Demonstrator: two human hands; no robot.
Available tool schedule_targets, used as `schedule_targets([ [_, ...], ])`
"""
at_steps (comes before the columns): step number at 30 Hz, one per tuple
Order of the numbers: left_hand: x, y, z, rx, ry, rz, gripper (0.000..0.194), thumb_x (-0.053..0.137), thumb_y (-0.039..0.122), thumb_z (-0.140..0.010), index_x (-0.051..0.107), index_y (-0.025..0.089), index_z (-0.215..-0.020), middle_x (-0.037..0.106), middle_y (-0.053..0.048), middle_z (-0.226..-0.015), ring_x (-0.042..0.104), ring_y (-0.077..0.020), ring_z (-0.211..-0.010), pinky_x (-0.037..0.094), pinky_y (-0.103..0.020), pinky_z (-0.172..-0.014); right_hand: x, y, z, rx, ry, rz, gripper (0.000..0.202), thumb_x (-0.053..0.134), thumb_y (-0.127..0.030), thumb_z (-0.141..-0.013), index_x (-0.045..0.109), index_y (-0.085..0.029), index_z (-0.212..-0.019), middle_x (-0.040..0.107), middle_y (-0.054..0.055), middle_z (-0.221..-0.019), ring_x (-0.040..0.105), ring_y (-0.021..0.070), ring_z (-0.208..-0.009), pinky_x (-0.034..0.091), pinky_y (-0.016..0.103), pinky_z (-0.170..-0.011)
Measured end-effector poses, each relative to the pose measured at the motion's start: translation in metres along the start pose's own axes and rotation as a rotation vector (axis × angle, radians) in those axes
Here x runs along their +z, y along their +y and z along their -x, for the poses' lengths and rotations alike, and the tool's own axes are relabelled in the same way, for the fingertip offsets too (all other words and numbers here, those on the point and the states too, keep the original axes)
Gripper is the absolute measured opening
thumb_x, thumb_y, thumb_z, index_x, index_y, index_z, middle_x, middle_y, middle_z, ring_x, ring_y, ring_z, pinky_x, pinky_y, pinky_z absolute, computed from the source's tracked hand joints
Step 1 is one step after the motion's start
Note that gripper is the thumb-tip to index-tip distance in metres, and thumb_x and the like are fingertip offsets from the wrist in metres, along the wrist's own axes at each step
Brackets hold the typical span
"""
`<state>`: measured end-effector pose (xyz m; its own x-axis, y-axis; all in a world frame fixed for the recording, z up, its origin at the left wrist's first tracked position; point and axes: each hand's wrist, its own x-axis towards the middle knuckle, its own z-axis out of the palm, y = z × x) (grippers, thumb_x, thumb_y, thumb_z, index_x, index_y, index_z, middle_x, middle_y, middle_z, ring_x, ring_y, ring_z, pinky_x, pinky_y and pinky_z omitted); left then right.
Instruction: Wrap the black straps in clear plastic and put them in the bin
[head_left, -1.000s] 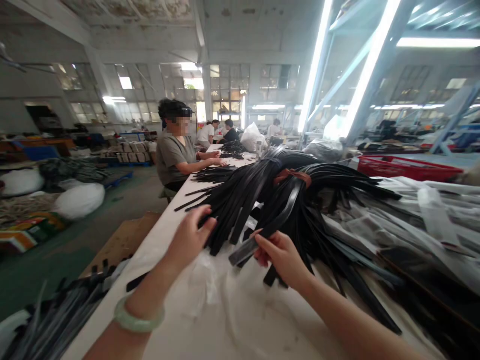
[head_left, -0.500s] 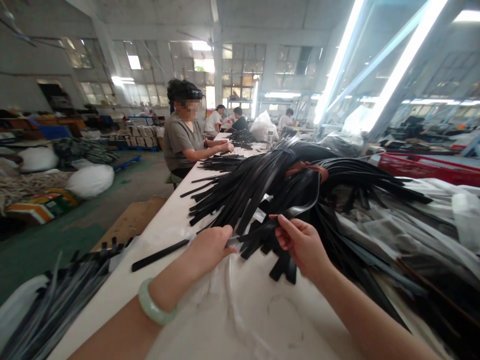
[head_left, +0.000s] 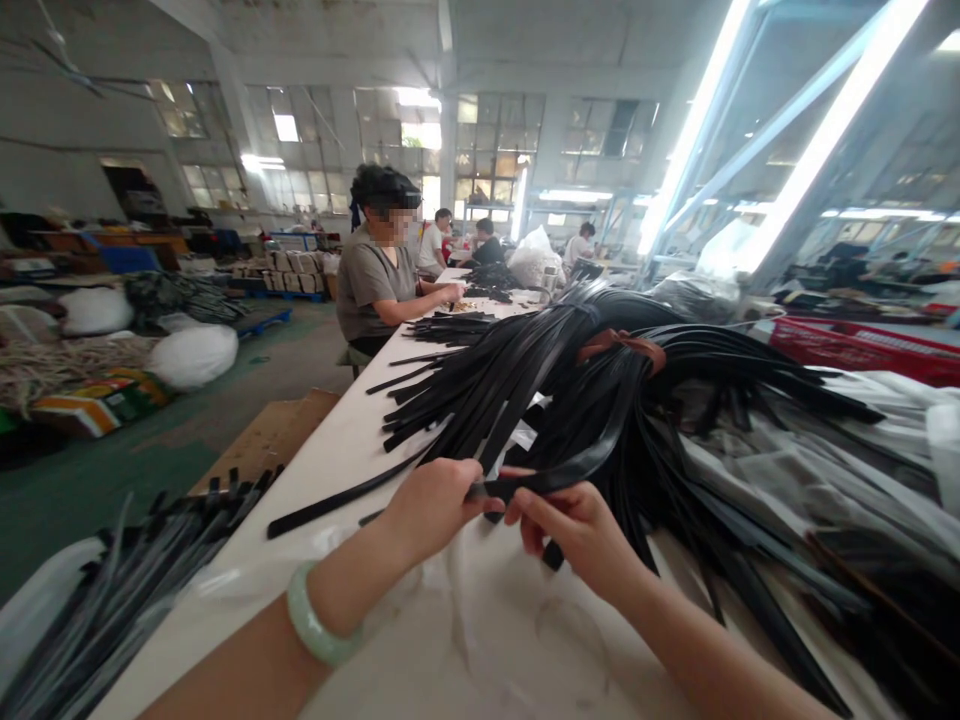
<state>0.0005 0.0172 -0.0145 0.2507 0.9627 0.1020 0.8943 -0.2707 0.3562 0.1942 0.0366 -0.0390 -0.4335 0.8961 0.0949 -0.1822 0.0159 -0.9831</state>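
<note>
My left hand (head_left: 439, 505), with a pale green bangle above the wrist, pinches the end of a black strip (head_left: 577, 472). Close beside it, my right hand (head_left: 559, 520) has its fingers closed on the same strip, which curves up and back to the right. Behind both hands lies a big pile of black strips (head_left: 480, 385) on the white table (head_left: 315, 450), with a reddish-brown tie (head_left: 626, 348) around one bundle. A separate black strip (head_left: 322, 505) stretches out to the left of my left hand.
A person (head_left: 382, 270) sits at the table's left side, others farther back. Black and grey strips (head_left: 165, 580) fill a white container at the lower left. Clear plastic sheeting (head_left: 825, 470) and a red crate (head_left: 862, 345) are at the right.
My right hand has moved left and down, closer to my left hand. The held strip now bends in a wider curve beside the pile. The view has shifted slightly.
</note>
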Motion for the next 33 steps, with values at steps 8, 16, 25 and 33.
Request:
schedule_targets([
  [8, -0.005, -0.002, -0.001, -0.015, 0.020, -0.191, 0.041, 0.044, 0.056, -0.088, 0.060, 0.019, -0.079, 0.067, -0.008, -0.077, 0.065, -0.0243, -0.076, 0.038, -0.028, -0.060, -0.020, -0.005, -0.012, -0.070, 0.266, -0.200, 0.029, 0.076, -0.041, -0.072, 0.072, -0.013, -0.079, 0.062, 0.002, -0.057, 0.048, 0.0069, -0.042, 0.039, 0.018, -0.037],
  [16, -0.008, -0.015, -0.002, -0.045, 0.036, -0.112, 0.041, 0.051, 0.060, -0.082, 0.059, 0.019, -0.081, 0.065, -0.006, -0.076, 0.063, -0.0233, -0.074, 0.035, -0.028, -0.057, -0.014, -0.008, -0.005, -0.137, 0.287, -0.197, 0.027, 0.080, -0.036, -0.068, 0.075, -0.016, -0.086, 0.070, 0.005, -0.068, 0.062, 0.0104, -0.053, 0.052, 0.018, -0.047],
  [25, -0.011, -0.007, -0.002, 0.012, 0.012, -0.207, 0.035, 0.053, 0.052, -0.085, 0.056, 0.018, -0.083, 0.066, -0.006, -0.082, 0.063, -0.0230, -0.078, 0.040, -0.029, -0.063, -0.023, -0.015, -0.011, 0.038, 0.260, -0.272, 0.031, 0.085, -0.037, -0.060, 0.070, -0.013, -0.072, 0.070, 0.005, -0.064, 0.064, 0.0102, -0.055, 0.054, 0.014, -0.050],
  [33, 0.006, 0.011, -0.002, 0.055, 0.130, -0.410, 0.025, 0.046, 0.038, -0.092, 0.057, 0.017, -0.083, 0.067, -0.008, -0.081, 0.065, -0.0262, -0.079, 0.046, -0.033, -0.063, 0.004, 0.008, -0.002, 0.047, 0.129, -0.137, 0.026, 0.084, -0.034, -0.061, 0.067, -0.016, -0.068, 0.069, 0.001, -0.067, 0.065, 0.0127, -0.063, 0.055, 0.022, -0.064],
])
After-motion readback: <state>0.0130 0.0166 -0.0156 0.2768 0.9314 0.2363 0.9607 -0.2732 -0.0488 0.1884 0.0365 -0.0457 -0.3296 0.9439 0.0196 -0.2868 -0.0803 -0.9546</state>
